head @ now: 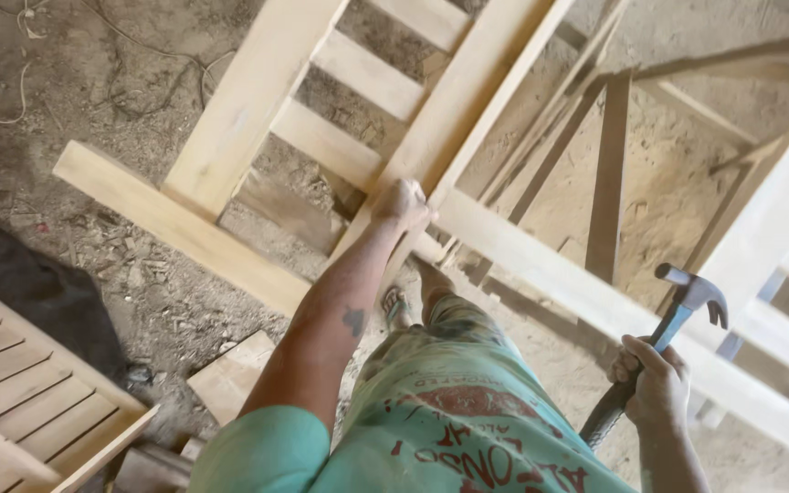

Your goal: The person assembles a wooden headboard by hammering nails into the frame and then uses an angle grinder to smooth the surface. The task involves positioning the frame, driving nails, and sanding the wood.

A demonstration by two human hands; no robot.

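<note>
Left hand (402,203) clamped on the pale slatted wooden frame (468,100) at centre, likely steadying it — right hand (655,383) fisted round the blue-shanked, black-gripped steel claw hammer (664,342), near right, head raised clear.

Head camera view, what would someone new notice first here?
Probably the pale wooden slatted frame lying across the dirt floor, with the left hand gripping one of its rails at the centre. At the lower right, the right hand holds a claw hammer, its head raised toward the frame.
</note>
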